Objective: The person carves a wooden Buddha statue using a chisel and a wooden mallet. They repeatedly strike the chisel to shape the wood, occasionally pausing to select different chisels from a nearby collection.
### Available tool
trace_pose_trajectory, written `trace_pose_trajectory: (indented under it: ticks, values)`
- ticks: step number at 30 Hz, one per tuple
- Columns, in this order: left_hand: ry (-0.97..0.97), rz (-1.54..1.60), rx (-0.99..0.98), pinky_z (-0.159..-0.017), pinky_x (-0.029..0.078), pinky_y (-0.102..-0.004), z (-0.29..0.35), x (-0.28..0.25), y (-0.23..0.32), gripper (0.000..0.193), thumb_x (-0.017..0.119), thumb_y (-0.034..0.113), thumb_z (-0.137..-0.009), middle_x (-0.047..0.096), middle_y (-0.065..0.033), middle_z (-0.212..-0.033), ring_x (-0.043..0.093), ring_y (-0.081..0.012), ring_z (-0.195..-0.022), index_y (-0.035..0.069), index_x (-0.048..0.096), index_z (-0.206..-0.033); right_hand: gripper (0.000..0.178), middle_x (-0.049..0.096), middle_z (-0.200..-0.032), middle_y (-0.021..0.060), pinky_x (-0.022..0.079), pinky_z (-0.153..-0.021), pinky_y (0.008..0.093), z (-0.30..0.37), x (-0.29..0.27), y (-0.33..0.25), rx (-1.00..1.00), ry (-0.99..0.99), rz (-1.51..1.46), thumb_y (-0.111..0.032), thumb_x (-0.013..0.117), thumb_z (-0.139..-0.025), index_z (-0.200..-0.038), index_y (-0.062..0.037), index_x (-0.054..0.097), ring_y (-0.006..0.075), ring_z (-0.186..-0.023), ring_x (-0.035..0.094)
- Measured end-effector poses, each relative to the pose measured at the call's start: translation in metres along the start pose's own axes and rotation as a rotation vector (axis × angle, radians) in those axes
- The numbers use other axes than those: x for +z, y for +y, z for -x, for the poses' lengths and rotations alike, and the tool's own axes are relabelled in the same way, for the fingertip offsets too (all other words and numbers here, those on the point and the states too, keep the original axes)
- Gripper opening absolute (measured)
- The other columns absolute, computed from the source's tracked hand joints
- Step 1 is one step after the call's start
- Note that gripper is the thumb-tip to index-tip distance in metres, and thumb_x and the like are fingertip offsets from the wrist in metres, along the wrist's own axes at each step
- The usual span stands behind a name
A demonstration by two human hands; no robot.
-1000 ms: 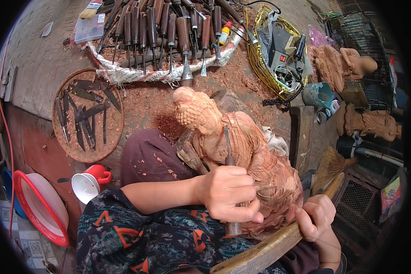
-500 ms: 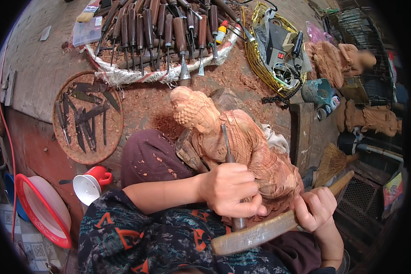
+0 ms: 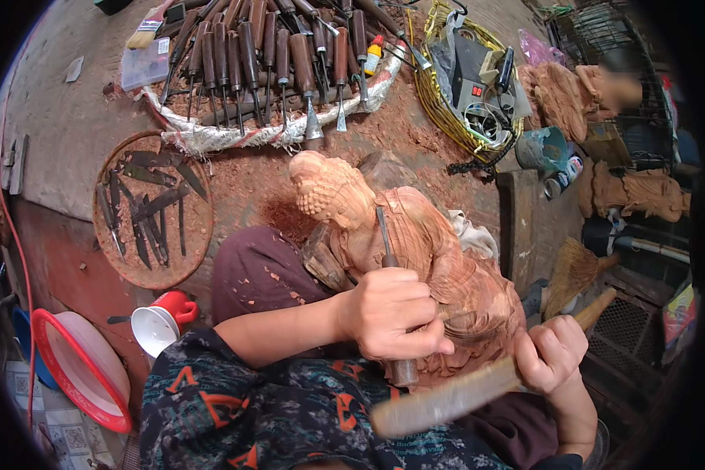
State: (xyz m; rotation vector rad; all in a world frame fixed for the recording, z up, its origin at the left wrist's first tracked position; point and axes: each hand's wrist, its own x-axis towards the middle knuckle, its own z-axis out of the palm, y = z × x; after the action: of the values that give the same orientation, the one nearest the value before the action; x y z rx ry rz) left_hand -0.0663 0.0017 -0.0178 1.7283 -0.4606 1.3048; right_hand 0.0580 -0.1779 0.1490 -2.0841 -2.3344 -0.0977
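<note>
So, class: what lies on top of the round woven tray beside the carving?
Loose dark metal blades lie scattered across the round woven tray, with no handles. Reddish wood dust surrounds it. The tray's underside and whatever sits beneath the blades cannot be seen.

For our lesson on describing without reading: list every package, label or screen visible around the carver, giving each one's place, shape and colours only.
Small display: on the grey box inside the yellow basket, upper right; dark rectangle with red glowing digits.
Small bottle: among the chisels at top; yellow body, red cap.
Clear plastic box: upper left by the chisels; flat, rectangular, with a pale label.
Can: right of the basket; cylindrical, printed wrap.
</note>
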Motion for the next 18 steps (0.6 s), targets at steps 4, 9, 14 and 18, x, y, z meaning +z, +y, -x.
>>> trace_pose_trajectory:
  ticks: [4,9,14,18]
  values:
    - [0.016,0.034,0.002,-0.041,0.023,-0.0265,-0.004,-0.005,0.001,0.029,0.076,0.022,-0.082,0.034,0.002,-0.058,0.034,-0.0121,-0.046,0.002,0.056,-0.075,0.033,0.051,-0.068,0.0009,0.036,-0.047,0.0272,-0.003,-0.002,0.003,-0.023,0.098,-0.137,0.004,0.069,-0.066,-0.092,-0.012,0.057,0.0152,-0.053,0.047]
    - [-0.005,0.094,-0.026,-0.04,0.025,-0.0265,-0.005,-0.012,0.004,0.03,0.074,0.023,-0.084,0.037,0.001,-0.058,0.036,-0.0128,-0.046,0.0,0.057,-0.077,0.033,0.052,-0.07,0.0018,0.036,-0.046,0.0274,-0.008,-0.004,0.005,0.032,0.096,-0.067,0.006,0.069,-0.067,-0.093,-0.0109,0.057,0.0156,-0.054,0.047]
    - [-0.023,0.13,-0.031,-0.04,0.028,-0.0273,-0.005,-0.016,0.004,0.03,0.072,0.024,-0.087,0.039,0.0002,-0.059,0.038,-0.0136,-0.046,-0.001,0.057,-0.079,0.036,0.048,-0.068,0.001,0.036,-0.047,0.0277,-0.016,-0.011,-0.007,0.044,0.054,-0.048,0.003,0.07,-0.067,-0.098,-0.0122,0.058,0.0152,-0.056,0.048]
    - [-0.036,0.141,-0.056,-0.04,0.028,-0.0276,-0.007,-0.019,0.002,0.029,0.071,0.024,-0.089,0.04,-0.0003,-0.059,0.039,-0.0142,-0.045,-0.001,0.057,-0.08,0.032,0.046,-0.066,-0.0005,0.035,-0.047,0.0259,-0.018,-0.008,-0.007,-0.004,0.055,0.004,-0.004,0.068,-0.066,-0.096,-0.0127,0.059,0.0137,-0.055,0.047]
